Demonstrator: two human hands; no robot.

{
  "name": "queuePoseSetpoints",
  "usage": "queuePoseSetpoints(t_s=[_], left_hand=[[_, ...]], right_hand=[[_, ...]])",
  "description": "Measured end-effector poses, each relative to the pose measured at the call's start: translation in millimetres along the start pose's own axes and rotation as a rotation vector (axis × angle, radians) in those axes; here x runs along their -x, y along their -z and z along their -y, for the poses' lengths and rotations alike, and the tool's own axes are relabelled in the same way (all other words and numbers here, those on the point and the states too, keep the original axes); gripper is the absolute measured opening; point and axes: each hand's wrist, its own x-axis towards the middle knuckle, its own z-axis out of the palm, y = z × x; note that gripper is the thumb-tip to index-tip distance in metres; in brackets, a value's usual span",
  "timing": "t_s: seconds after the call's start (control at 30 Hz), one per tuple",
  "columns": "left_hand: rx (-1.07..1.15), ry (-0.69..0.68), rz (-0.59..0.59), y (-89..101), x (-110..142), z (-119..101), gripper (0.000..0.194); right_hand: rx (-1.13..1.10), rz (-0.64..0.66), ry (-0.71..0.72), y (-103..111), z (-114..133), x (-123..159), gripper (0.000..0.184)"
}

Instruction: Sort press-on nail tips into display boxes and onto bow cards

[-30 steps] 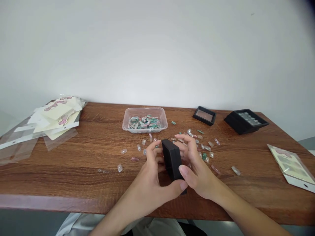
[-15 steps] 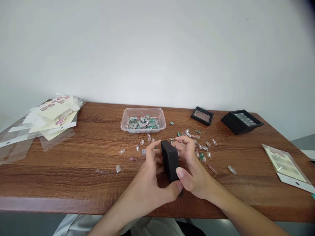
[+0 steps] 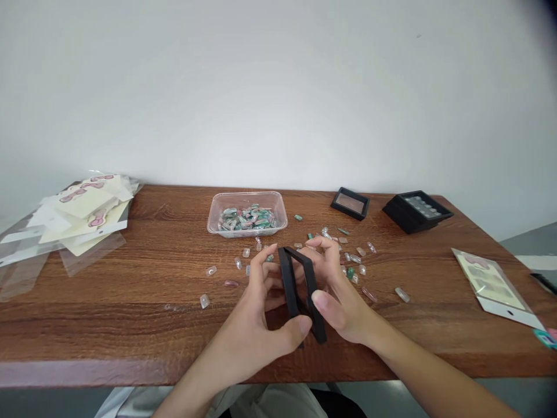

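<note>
A black display frame case stands on edge between my hands, its two halves parted in a narrow V. My left hand grips the left half, thumb at the lower edge and fingers behind. The right half is held by my right hand, thumb pressed on its near side and fingers curled at the back. Just behind the case lie scattered small press-on nails, clear, pink and green. Part of them is hidden by my hands.
A clear plastic tub of nails stands near the wall. At the back right are a small black frame and stacked black cases. Packaged cards pile up on the left; a bagged card lies on the right.
The black case was closed in my hands and is now parted into two halves. The view has shifted slightly, moving everything a little left.
</note>
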Motion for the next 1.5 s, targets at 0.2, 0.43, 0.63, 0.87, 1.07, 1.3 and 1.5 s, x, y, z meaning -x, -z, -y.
queuePoseSetpoints(t_s=[0.2, 0.43, 0.63, 0.87, 1.07, 1.3, 1.5], left_hand=[[0.078, -0.020, 0.008, 0.9, -2, 1, 0.081], [0.101, -0.105, -0.158, 2.1, -4, 4, 0.083], [0.255, -0.257, -0.167, 3.0, -3, 3, 0.080], [0.262, -0.332, -0.206, 8.5, 2, 10, 0.082], [0.223, -0.326, -0.133, 7.0, 4, 7, 0.082], [0.206, -0.358, -0.096, 3.3, 3, 6, 0.086], [0.179, -0.347, -0.071, 1.7, 5, 6, 0.084]], right_hand=[[-0.072, 0.021, -0.059, 6, -1, 1, 0.073], [-0.134, 0.071, 0.023, 6, -3, 1, 0.095], [-0.282, -0.179, 0.023, 25, -2, -8, 0.048], [-0.102, -0.472, -0.046, 35, 2, -13, 0.030], [-0.122, -0.541, -0.033, 33, 3, -14, 0.031], [-0.126, -0.546, -0.025, 38, 2, -14, 0.030], [-0.128, -0.570, -0.023, 39, 2, -13, 0.030]])
